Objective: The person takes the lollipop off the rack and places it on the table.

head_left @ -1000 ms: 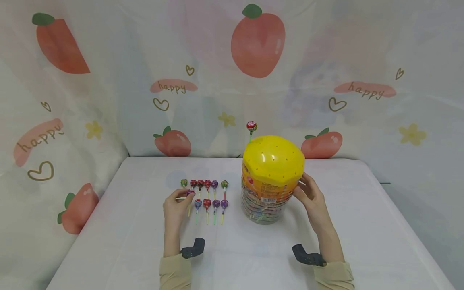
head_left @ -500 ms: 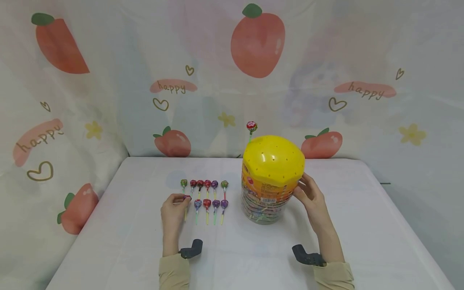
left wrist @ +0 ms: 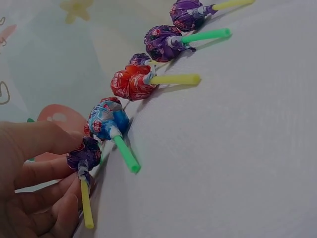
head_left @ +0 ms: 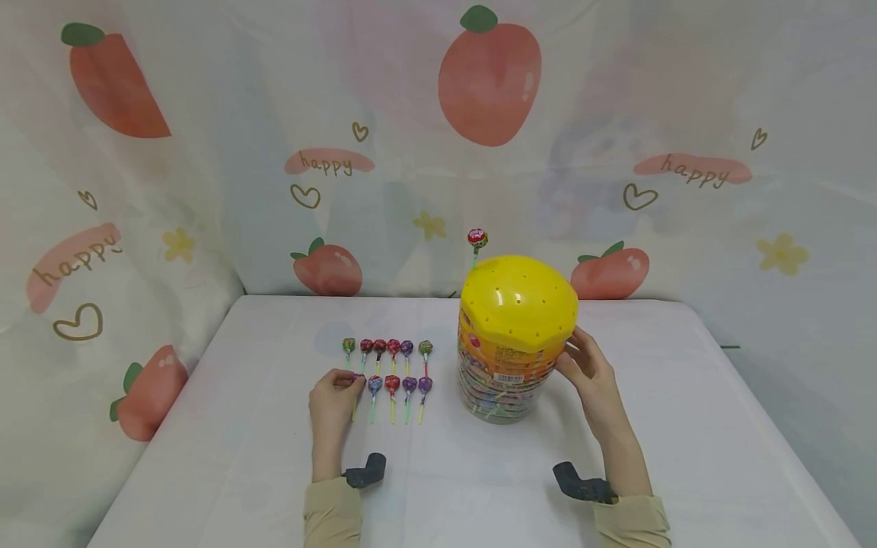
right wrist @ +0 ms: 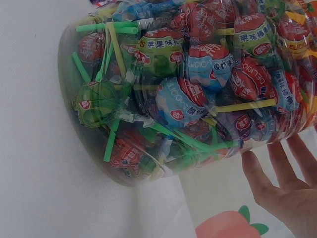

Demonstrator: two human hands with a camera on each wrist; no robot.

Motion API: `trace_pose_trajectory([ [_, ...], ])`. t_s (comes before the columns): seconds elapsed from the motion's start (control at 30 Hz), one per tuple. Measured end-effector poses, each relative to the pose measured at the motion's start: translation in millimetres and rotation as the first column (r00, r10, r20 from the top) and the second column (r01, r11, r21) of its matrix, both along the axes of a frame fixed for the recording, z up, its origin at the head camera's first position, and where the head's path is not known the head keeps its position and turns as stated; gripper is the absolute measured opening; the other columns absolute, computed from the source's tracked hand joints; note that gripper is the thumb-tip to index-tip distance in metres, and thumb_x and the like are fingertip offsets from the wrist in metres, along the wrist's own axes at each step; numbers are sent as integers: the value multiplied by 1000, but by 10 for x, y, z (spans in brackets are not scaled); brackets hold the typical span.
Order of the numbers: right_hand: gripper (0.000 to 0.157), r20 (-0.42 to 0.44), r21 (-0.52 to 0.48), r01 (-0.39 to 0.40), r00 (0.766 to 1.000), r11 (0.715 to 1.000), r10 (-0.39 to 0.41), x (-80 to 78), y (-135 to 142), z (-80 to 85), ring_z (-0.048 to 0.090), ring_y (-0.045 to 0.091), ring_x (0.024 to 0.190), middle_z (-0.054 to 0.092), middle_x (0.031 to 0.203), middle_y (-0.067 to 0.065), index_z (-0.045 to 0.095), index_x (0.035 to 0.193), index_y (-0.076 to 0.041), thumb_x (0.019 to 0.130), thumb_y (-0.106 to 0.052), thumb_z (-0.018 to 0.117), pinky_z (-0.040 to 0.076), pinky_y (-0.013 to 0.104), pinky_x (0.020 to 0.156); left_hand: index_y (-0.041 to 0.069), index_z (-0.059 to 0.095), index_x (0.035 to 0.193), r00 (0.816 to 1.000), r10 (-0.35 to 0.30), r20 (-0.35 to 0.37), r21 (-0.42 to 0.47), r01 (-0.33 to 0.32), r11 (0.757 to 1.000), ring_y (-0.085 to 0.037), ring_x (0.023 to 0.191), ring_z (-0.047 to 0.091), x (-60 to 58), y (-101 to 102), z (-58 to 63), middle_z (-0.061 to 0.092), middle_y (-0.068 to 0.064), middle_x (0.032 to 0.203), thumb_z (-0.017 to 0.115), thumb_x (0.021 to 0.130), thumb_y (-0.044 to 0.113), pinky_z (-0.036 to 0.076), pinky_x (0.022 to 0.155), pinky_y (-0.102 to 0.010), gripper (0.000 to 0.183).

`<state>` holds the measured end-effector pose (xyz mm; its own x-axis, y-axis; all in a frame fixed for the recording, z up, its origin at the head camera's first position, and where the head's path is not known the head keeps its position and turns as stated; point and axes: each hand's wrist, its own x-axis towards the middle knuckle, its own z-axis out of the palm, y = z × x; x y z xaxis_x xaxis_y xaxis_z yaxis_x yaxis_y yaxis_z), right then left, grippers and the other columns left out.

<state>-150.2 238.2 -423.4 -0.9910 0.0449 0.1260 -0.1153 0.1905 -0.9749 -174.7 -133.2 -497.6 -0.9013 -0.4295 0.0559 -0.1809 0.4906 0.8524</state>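
Observation:
My left hand (head_left: 334,402) pinches a purple-wrapped lollipop (left wrist: 84,154) with a yellow stick between thumb and forefinger. It is at the left end of the front row, beside a blue lollipop (left wrist: 108,121) with a green stick. A red lollipop (head_left: 392,383) and two purple ones continue that row to the right. My right hand (head_left: 588,374) rests its fingertips against the right side of a clear jar (head_left: 500,396) with a yellow lid (head_left: 518,301). Wrapped lollipops (right wrist: 181,101) fill the jar. One lollipop (head_left: 477,238) stands upright by the lid's back left edge.
A back row of lollipops (head_left: 393,347) lies just behind the front one. White cloth covers the table (head_left: 452,487). A printed curtain (head_left: 384,91) hangs behind and at the left side. Black wrist mounts (head_left: 366,470) sit at both sleeves.
My left hand has come down and toward me with the purple lollipop, from between the rows to the front row's left end. The right hand and the jar stay put.

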Motion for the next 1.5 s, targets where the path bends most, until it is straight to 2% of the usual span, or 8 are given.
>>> trace_pose_trajectory([
  [0.17, 56, 0, -6, -6, 1000, 1000, 6, -1, 3, 1, 38, 9, 130, 31, 153, 8, 30, 150, -23, 99, -22, 52, 41, 5, 90, 2, 70, 92, 1000, -18, 11, -29, 19, 999, -24, 76, 65, -5, -17, -12, 71, -15, 86, 73, 84, 19, 42, 65, -27, 19],
  [0.57, 56, -5, -24, -11, 1000, 1000, 11, -5, 5, -4, 39, 6, 129, 32, 153, 9, 30, 150, -22, 99, -22, 52, 41, 6, 91, 3, 70, 95, 998, -9, 56, -34, 11, 999, -21, 75, 61, 10, -31, 29, 69, -14, 88, 67, 88, 21, 40, 61, -22, 20],
  [0.73, 56, -5, -15, -5, 1000, 1000, 5, -5, 3, 0, 39, 6, 128, 32, 153, 9, 30, 150, -23, 99, -22, 52, 41, 5, 90, 2, 71, 96, 999, 1, 42, -42, 0, 999, -22, 76, 61, 14, -68, 56, 69, -14, 88, 64, 90, 21, 40, 61, -23, 21],
  [0.93, 57, 6, -7, 1, 1000, 1000, -1, -4, -1, 0, 38, 8, 130, 31, 154, 8, 30, 150, -22, 99, -23, 53, 41, 5, 90, 2, 71, 96, 1000, 26, 7, -32, -26, 999, -23, 77, 62, 36, -105, 101, 69, -14, 86, 62, 90, 20, 40, 64, -24, 21],
  [1.13, 56, 13, -3, 1, 1000, 1000, -1, -7, 5, -3, 38, 6, 129, 32, 153, 8, 30, 150, -23, 99, -24, 52, 41, 5, 90, 5, 70, 100, 998, 45, -40, -18, -46, 999, -23, 80, 63, 32, -73, 197, 68, -13, 91, 61, 92, 22, 41, 66, -25, 21],
  [1.3, 55, -3, -13, -3, 1000, 1000, 3, -10, 14, -8, 40, 4, 126, 33, 152, 7, 31, 149, -22, 99, -23, 52, 42, 6, 91, 5, 70, 102, 993, 22, -116, 3, -21, 1000, -25, 80, 64, 30, 46, 333, 69, -14, 94, 62, 92, 22, 45, 65, -25, 21],
  [1.5, 55, -4, -21, -6, 1000, 1000, 6, -10, 9, -20, 40, 3, 126, 33, 151, 7, 31, 149, -21, 99, -22, 53, 41, 6, 91, 5, 70, 104, 972, -20, -232, 22, 26, 999, -26, 84, 66, 76, 212, 515, 69, -13, 96, 66, 90, 17, 50, 66, -27, 18],
])
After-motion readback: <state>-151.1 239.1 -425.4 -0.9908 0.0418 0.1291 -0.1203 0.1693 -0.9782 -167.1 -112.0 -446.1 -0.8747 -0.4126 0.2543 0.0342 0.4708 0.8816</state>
